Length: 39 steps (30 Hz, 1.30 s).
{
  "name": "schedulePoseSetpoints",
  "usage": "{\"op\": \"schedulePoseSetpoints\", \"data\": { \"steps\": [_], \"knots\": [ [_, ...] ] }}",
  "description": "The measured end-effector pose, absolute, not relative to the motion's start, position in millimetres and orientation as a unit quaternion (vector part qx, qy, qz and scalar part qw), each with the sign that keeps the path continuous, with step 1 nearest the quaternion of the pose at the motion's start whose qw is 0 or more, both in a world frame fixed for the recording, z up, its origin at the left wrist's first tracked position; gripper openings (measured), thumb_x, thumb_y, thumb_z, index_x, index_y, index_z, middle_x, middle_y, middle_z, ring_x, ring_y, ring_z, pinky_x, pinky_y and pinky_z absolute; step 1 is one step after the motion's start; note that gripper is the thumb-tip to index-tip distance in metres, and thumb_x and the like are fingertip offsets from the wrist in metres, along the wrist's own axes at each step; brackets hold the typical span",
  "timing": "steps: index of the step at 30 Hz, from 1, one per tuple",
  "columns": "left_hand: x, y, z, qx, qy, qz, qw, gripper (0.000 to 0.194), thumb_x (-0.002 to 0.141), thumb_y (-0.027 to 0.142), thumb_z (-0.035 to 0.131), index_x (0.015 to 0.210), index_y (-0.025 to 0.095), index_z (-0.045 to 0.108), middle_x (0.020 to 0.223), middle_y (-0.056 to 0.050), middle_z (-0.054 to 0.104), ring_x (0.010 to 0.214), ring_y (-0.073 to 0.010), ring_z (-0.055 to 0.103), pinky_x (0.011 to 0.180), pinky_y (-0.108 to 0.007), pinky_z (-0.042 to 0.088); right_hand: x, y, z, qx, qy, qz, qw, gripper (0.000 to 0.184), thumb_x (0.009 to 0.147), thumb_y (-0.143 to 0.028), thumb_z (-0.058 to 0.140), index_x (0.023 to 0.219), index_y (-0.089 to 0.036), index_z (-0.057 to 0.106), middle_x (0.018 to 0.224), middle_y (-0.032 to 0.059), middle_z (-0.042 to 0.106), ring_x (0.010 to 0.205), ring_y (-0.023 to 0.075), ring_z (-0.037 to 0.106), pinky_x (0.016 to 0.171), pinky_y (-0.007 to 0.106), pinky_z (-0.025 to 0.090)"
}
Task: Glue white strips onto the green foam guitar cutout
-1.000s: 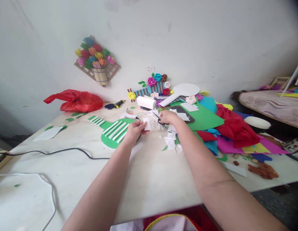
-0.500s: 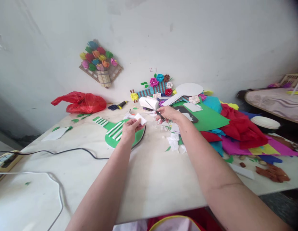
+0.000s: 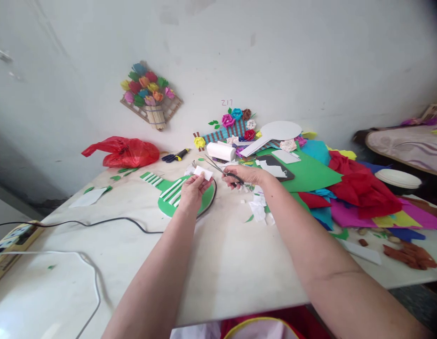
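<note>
Pinched in the fingers of my left hand (image 3: pixel 193 189) is a small folded piece of white paper (image 3: pixel 203 173). My right hand (image 3: pixel 239 175) grips dark-handled scissors (image 3: pixel 215 165), their blades parted and pointing up-left, near the paper but apart from it. Under and beside my left hand lies a green paddle-shaped board (image 3: pixel 165 205) with white rolled strips (image 3: pixel 171 190) set across it. White paper scraps (image 3: pixel 258 207) are scattered below my right hand.
A red plastic bag (image 3: pixel 128 151) and pliers (image 3: pixel 175 155) stand at the back left. Behind my hands are a white roll (image 3: pixel 221 151) and a white paddle-shaped cutout (image 3: pixel 280 129). Coloured paper (image 3: pixel 362 183) heaps at right. A black cable (image 3: pixel 115 219) crosses the left side.
The scissors have dropped to the left, nearer the paper, and their blades are swung apart. The white paper has turned to lie more level. The whole view has shifted slightly.
</note>
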<state>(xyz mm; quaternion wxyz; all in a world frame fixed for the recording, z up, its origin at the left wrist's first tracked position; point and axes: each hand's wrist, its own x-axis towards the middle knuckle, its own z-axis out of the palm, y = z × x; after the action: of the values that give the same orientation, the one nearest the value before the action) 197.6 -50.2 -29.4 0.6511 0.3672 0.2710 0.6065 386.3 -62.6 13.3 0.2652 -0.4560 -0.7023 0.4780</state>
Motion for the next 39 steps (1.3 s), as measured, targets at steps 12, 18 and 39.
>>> {"op": "schedulePoseSetpoints", "data": {
  "steps": [12, 18, 39],
  "knots": [
    [198, -49, -29, 0.339, 0.246, 0.636, 0.649, 0.019, 0.066, 0.01, 0.065, 0.063, 0.014, 0.047, 0.059, 0.001, 0.06, 0.065, -0.0128, 0.064, 0.076, -0.032, 0.052, 379, -64, 13, -0.468, -0.759, 0.407, 0.196, 0.031, 0.076, -0.046, 0.053, 0.082, -0.016, 0.05, 0.066, 0.0015, 0.056, 0.058, 0.0098, 0.053, 0.045, 0.016, 0.04],
    [199, -48, -29, 0.323, 0.237, 0.634, 0.662, 0.016, 0.068, 0.007, 0.062, 0.065, 0.014, 0.048, 0.062, -0.001, 0.063, 0.064, -0.0137, 0.065, 0.079, -0.036, 0.051, 374, -62, 11, -0.481, -0.765, 0.392, 0.175, 0.038, 0.074, -0.053, 0.052, 0.081, -0.016, 0.048, 0.063, 0.0005, 0.054, 0.057, 0.0102, 0.053, 0.043, 0.017, 0.04],
    [198, -44, -32, 0.326, 0.237, 0.626, 0.667, 0.006, 0.072, 0.007, 0.059, 0.071, 0.012, 0.056, 0.069, -0.003, 0.064, 0.068, -0.0133, 0.064, 0.082, -0.036, 0.051, 370, -66, 12, -0.489, -0.761, 0.38, 0.191, 0.031, 0.073, -0.047, 0.055, 0.081, -0.017, 0.05, 0.054, -0.0036, 0.048, 0.045, 0.0071, 0.044, 0.041, 0.017, 0.033]
  ]
}}
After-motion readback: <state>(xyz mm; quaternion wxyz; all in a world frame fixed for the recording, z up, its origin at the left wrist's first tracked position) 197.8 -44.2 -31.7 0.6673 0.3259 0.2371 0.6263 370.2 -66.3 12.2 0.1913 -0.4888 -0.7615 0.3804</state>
